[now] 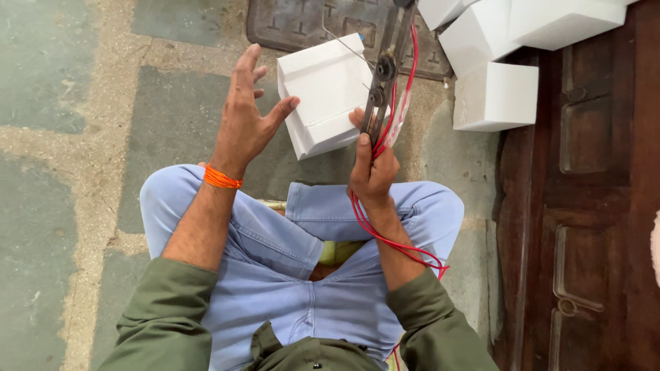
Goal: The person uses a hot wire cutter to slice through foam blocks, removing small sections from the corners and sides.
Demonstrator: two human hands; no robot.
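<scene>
The white foam block stands far in the middle, the open left hand touching its left edge with the thumb. The right hand grips a metal cutting tool with red wires.

Soft, even daylight, no hard sun. Shadows faint and diffuse: a dim patch on the stone floor under the knees. White foam blocks near blown out, surface detail lost. Wooden door dark, low sheen. Focus sharp centre frame; slight wide-angle stretch at corners; no motion blur on the hands
</scene>
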